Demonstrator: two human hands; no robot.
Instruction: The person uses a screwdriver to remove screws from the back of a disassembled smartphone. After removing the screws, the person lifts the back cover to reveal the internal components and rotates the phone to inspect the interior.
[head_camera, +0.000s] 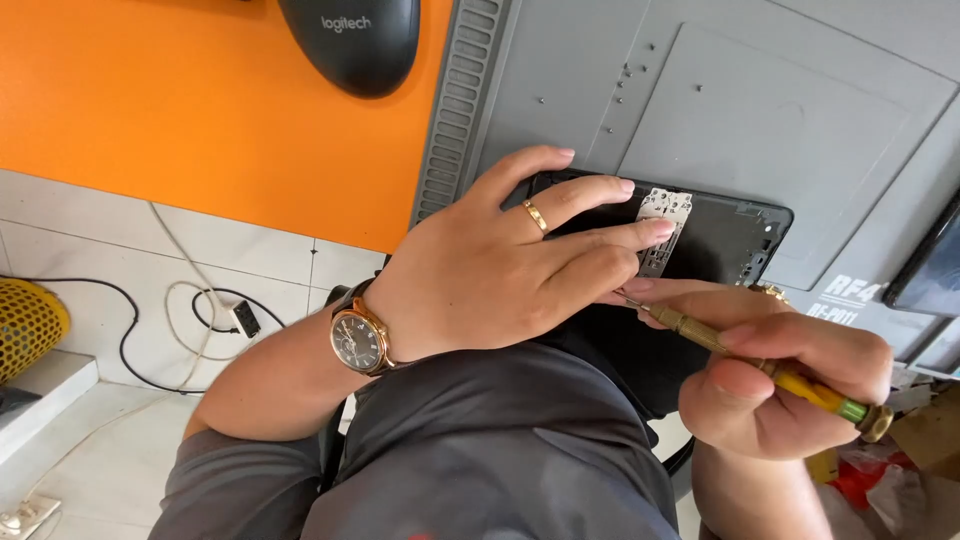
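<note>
My left hand (510, 265), wearing a gold ring and a wristwatch (358, 340), presses down on an opened black phone (725, 235) whose back is off, showing a metal shield plate (660, 225). My right hand (790, 375) grips a small precision screwdriver (770, 368) with a brass shaft and a yellow and green handle. Its tip points under my left fingers at the phone's lower edge. The phone lies on a grey work mat (800, 110).
A black computer mouse (350, 40) rests on the orange tabletop (200, 100). Several tiny screws (628, 72) lie on the mat. Cables (200, 310) trail over the white tiled floor, next to a yellow mesh object (25, 325). Another dark device (925, 265) is at right.
</note>
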